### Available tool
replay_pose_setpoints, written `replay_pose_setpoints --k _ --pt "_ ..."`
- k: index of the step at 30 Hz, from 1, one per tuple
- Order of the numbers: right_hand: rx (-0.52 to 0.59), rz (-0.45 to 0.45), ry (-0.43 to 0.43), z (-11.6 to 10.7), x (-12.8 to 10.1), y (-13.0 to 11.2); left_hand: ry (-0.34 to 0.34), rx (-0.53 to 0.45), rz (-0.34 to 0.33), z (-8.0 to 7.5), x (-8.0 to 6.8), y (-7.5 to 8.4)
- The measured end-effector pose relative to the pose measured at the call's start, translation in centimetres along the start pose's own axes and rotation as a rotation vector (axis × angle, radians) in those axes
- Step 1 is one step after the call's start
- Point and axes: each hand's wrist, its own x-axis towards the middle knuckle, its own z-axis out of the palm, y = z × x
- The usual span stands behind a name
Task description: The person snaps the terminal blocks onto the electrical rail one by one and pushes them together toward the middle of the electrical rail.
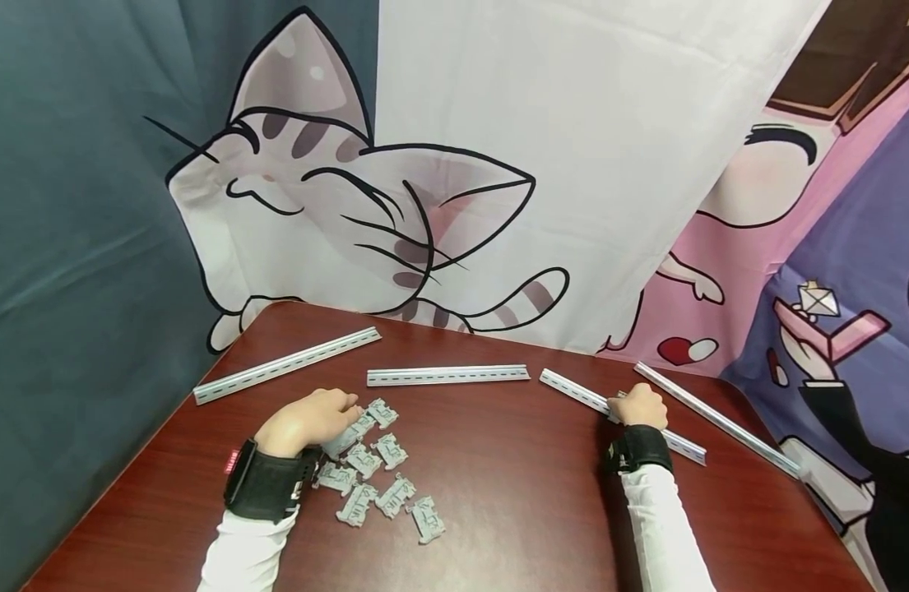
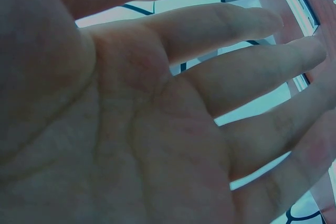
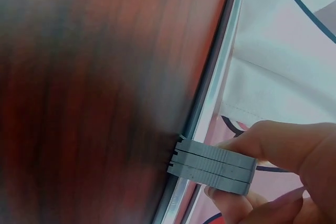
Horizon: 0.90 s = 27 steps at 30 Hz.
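Observation:
My right hand (image 1: pixel 637 404) rests on a slotted metal rail (image 1: pixel 572 390) at the table's right side. In the right wrist view its fingers (image 3: pixel 278 150) pinch a stack of grey terminal blocks (image 3: pixel 215 163) pressed against that rail (image 3: pixel 210 103). My left hand (image 1: pixel 313 418) lies over the top of a loose pile of several grey terminal blocks (image 1: pixel 391 493) at the front left. The left wrist view shows its palm (image 2: pixel 131 140) with the fingers straight and spread, holding nothing.
Three more metal rails lie on the dark red table (image 1: pixel 513 477): one at the far left (image 1: pixel 287 364), one in the middle (image 1: pixel 448 375), one along the right edge (image 1: pixel 721 415). A cartoon-printed curtain (image 1: pixel 572 164) hangs right behind the table.

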Motion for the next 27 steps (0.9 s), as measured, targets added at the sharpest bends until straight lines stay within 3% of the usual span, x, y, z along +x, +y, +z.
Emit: replay_pose_setpoints --k 4,11,27 --pt "0.005 -0.006 -0.004 0.1 0.9 -0.1 0.014 0.018 0.020 -0.1 0.1 0.1" --pt "0.001 0.005 -0.025 0.7 2.0 -0.7 -0.006 -0.006 -0.002 0.1 0.2 0.1" --pt "-0.017 -0.046 -0.039 2.1 4.0 -4.3 -0.017 -0.026 -0.029 0.6 0.6 0.3"
